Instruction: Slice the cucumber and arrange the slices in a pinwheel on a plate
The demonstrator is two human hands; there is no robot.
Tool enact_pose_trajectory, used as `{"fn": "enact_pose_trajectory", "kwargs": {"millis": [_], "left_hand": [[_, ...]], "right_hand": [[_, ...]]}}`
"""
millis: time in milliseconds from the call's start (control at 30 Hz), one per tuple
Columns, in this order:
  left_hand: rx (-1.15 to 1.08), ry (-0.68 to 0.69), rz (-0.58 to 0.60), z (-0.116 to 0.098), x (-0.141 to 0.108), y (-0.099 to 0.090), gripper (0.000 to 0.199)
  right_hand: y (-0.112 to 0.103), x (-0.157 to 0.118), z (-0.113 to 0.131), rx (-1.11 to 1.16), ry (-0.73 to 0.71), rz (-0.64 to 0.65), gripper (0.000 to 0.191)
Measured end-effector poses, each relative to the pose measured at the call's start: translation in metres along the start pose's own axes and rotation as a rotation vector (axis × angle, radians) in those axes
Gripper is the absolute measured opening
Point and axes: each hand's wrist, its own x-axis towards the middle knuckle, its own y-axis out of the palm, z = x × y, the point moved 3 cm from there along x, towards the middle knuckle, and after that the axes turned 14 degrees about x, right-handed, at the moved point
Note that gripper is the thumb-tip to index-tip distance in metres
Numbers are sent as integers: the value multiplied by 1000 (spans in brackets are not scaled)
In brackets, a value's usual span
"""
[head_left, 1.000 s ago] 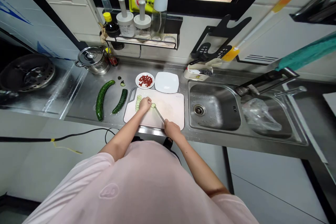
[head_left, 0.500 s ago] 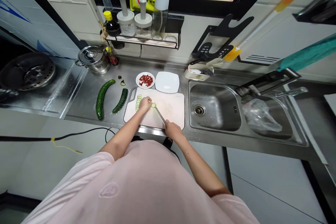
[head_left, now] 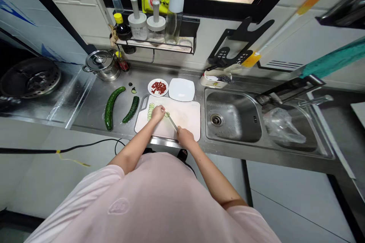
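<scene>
Right hand [head_left: 185, 137]: wrapped round knife [head_left: 173, 122], blade over board [head_left: 189, 115] | left hand [head_left: 158, 113]: bunched on board beside pale slice [head_left: 167, 114] at blade tip, hold unclear | row of slices [head_left: 149, 111]: board's left part | short cucumber [head_left: 130, 109]: left of board | advisable: fingertips tucked back, even strokes

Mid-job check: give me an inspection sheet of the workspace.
Surface: steel counter, white cutting board on it.
Job's things: knife, cucumber slices on the board; longer cucumber and shorter cucumber to its left.
Clutter: small scraps beyond the shorter cucumber; plastic bag at the sink.
Hands: right hand grips the knife; left hand by the slices, its grip partly hidden.
Cables: black cable at left, below the counter's front edge.
Surroundings: lidded pot, wall shelf, plate of red pieces.
</scene>
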Motion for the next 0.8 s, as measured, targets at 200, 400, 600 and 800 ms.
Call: {"fn": "enact_pose_trajectory", "kwargs": {"millis": [200, 400, 600, 800], "left_hand": [[7, 7, -3, 0, 0, 1, 14], [12, -1, -3, 1, 2, 3, 14], [6, -2, 7, 1, 1, 3, 15], [13, 4, -1, 1, 1, 2, 14]], "right_hand": [[-2, -1, 2, 14, 8, 12, 26], [-1, -1, 3, 8, 16, 9, 26], [1, 0, 3, 7, 11, -9, 24], [9, -4, -6, 4, 8, -40, 24]]}}
